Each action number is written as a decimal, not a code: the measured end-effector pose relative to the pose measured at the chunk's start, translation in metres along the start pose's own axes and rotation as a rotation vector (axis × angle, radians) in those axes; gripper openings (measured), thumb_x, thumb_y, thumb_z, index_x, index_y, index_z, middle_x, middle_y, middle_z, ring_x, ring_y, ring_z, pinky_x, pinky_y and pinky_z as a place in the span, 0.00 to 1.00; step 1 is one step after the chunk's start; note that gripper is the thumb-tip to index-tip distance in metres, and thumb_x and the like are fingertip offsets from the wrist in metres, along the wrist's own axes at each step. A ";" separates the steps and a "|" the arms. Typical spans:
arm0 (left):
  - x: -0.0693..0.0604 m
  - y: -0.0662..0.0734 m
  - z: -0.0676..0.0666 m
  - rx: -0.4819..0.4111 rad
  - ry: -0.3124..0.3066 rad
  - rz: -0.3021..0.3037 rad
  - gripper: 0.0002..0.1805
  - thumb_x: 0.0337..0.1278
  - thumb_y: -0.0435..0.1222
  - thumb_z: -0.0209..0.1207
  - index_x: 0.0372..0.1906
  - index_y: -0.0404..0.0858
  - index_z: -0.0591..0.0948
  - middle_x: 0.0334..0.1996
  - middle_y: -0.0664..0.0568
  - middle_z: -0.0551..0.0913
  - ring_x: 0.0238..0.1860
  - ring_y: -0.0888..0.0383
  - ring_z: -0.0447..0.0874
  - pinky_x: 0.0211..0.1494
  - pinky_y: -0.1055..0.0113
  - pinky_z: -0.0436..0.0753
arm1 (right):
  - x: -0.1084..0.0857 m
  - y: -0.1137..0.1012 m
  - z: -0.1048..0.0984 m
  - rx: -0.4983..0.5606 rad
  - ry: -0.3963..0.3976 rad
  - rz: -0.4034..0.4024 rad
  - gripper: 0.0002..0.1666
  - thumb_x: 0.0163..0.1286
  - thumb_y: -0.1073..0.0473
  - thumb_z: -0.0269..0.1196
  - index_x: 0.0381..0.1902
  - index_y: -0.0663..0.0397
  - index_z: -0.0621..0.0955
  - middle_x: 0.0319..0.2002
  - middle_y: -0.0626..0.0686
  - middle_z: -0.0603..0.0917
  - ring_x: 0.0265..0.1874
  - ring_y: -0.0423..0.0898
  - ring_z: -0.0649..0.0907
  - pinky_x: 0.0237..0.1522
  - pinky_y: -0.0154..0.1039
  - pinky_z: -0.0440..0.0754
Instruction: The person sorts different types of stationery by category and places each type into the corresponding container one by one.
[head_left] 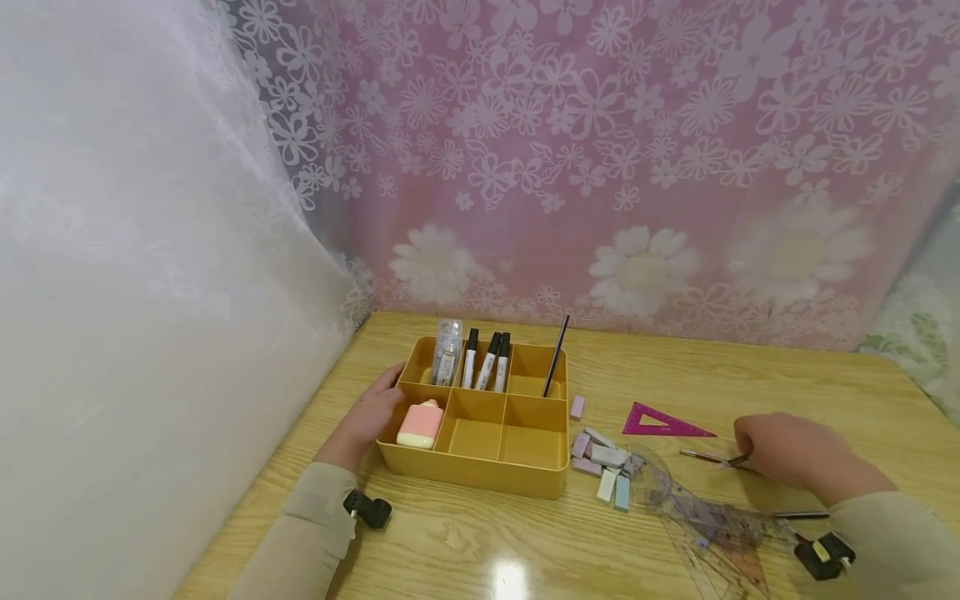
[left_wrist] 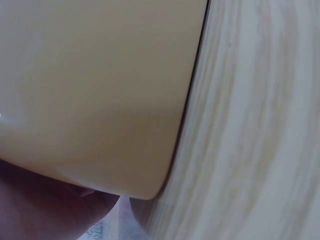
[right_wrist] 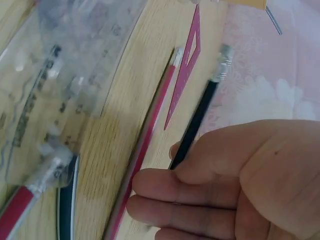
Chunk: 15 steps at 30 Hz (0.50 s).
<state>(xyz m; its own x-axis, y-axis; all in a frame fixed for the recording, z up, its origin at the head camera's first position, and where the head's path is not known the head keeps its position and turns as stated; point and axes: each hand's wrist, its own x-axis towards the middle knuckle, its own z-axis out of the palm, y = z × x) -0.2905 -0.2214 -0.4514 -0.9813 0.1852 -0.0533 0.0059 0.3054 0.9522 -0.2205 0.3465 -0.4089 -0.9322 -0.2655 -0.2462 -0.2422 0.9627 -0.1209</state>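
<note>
— Box and pencil, how are they placed?
— Storage box [head_left: 472, 479], yellow, six compartments: set on the left part of the worktop [head_left: 420, 550], towards its far edge. Dark pencil [right_wrist: 197, 122], silver-banded end: held above the right part of the worktop.

— Hands?
— Well apart. Left hand [head_left: 375, 408]: laid against the box's left wall; whether the fingers are curled cannot be told. Right hand [head_left: 787, 454]: the dark pencil is pinched between thumb and fingers, banded end left projecting.

— Contents of the box?
— Back row, left to right: clear containers [head_left: 447, 358]; three markers [head_left: 486, 367], black-capped; one slim stick [head_left: 556, 357], dark, leaned upright, top raised above the rim. Front left corner: one bottle-shaped item [head_left: 421, 423], pink and cream.

— Between the box and the right hand?
— Small blocks [head_left: 609, 456], pastel, heaped just beside the box's right wall. Set square [head_left: 663, 431], magenta, laid flat nearer the worktop's far edge. Red pencil [right_wrist: 150, 127], laid close by the right hand's fingertips.

— Nearer the wearer?
— Clear rulers [head_left: 697, 512], overlapped, stretched from the blocks towards the right forearm; in the right wrist view, the ends of two further pencils [right_wrist: 66, 205] are partly covered by them.

— Surroundings?
— Worktop's far edge backed by a pink flowered curtain [head_left: 600, 167]; left edge flanked by a white sheet [head_left: 150, 250].
</note>
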 end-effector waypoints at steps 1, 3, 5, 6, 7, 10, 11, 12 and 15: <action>0.000 0.000 0.000 -0.002 0.000 -0.002 0.34 0.70 0.33 0.42 0.80 0.41 0.56 0.78 0.44 0.57 0.77 0.45 0.50 0.77 0.44 0.50 | 0.001 0.000 -0.001 0.010 -0.001 -0.004 0.08 0.70 0.64 0.59 0.32 0.47 0.77 0.26 0.44 0.76 0.23 0.44 0.70 0.27 0.43 0.68; 0.000 0.000 0.000 -0.004 -0.011 0.004 0.35 0.69 0.33 0.42 0.81 0.40 0.55 0.78 0.43 0.56 0.77 0.44 0.50 0.77 0.43 0.50 | 0.003 -0.001 -0.002 0.023 -0.008 -0.006 0.08 0.70 0.65 0.57 0.32 0.47 0.78 0.26 0.44 0.77 0.23 0.44 0.71 0.27 0.43 0.69; 0.000 0.000 0.000 -0.008 -0.015 0.007 0.35 0.69 0.32 0.42 0.81 0.39 0.55 0.78 0.42 0.56 0.77 0.43 0.50 0.77 0.43 0.50 | 0.004 -0.003 -0.003 0.023 -0.003 -0.012 0.07 0.71 0.64 0.57 0.33 0.48 0.80 0.26 0.43 0.78 0.23 0.43 0.72 0.26 0.43 0.71; 0.000 0.000 0.000 -0.007 -0.018 0.009 0.35 0.68 0.32 0.42 0.81 0.39 0.55 0.78 0.42 0.56 0.77 0.43 0.50 0.77 0.43 0.50 | 0.005 -0.004 -0.003 0.031 0.004 -0.013 0.06 0.71 0.63 0.58 0.34 0.48 0.80 0.27 0.43 0.78 0.22 0.43 0.72 0.26 0.43 0.71; 0.000 0.000 0.000 -0.006 -0.019 0.014 0.35 0.68 0.32 0.42 0.80 0.38 0.55 0.78 0.41 0.56 0.77 0.43 0.51 0.77 0.43 0.50 | 0.005 -0.005 -0.004 0.038 0.014 -0.012 0.06 0.71 0.62 0.58 0.35 0.49 0.81 0.27 0.43 0.79 0.22 0.43 0.73 0.25 0.43 0.72; 0.000 0.000 0.001 -0.006 -0.009 0.012 0.34 0.69 0.32 0.41 0.80 0.39 0.56 0.78 0.42 0.57 0.77 0.44 0.51 0.77 0.44 0.50 | 0.006 -0.011 -0.007 0.073 0.083 -0.022 0.04 0.72 0.61 0.58 0.37 0.50 0.81 0.30 0.43 0.80 0.21 0.43 0.72 0.25 0.42 0.71; 0.000 0.000 0.001 -0.006 -0.007 0.010 0.34 0.69 0.32 0.42 0.80 0.39 0.56 0.78 0.42 0.57 0.77 0.44 0.51 0.77 0.44 0.50 | 0.007 -0.014 -0.008 0.096 0.108 -0.024 0.04 0.73 0.61 0.57 0.38 0.50 0.80 0.29 0.44 0.80 0.21 0.44 0.71 0.24 0.42 0.70; 0.000 0.000 0.001 -0.008 -0.005 0.008 0.34 0.69 0.32 0.42 0.80 0.40 0.56 0.78 0.43 0.57 0.77 0.45 0.51 0.77 0.44 0.50 | 0.008 -0.017 -0.010 0.119 0.136 -0.026 0.04 0.73 0.61 0.57 0.37 0.50 0.79 0.28 0.44 0.79 0.19 0.44 0.70 0.23 0.42 0.68; 0.000 0.000 0.001 -0.011 -0.003 0.000 0.35 0.69 0.33 0.42 0.80 0.41 0.56 0.78 0.44 0.57 0.77 0.46 0.50 0.77 0.44 0.50 | 0.011 -0.028 -0.014 0.189 0.217 -0.033 0.01 0.73 0.62 0.57 0.39 0.53 0.76 0.29 0.47 0.78 0.18 0.45 0.69 0.22 0.42 0.67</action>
<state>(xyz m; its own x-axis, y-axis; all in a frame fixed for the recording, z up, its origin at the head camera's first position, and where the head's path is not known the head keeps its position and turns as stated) -0.2904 -0.2204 -0.4517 -0.9806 0.1882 -0.0544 0.0037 0.2954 0.9554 -0.2273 0.3176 -0.3950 -0.9653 -0.2592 -0.0302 -0.2378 0.9214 -0.3073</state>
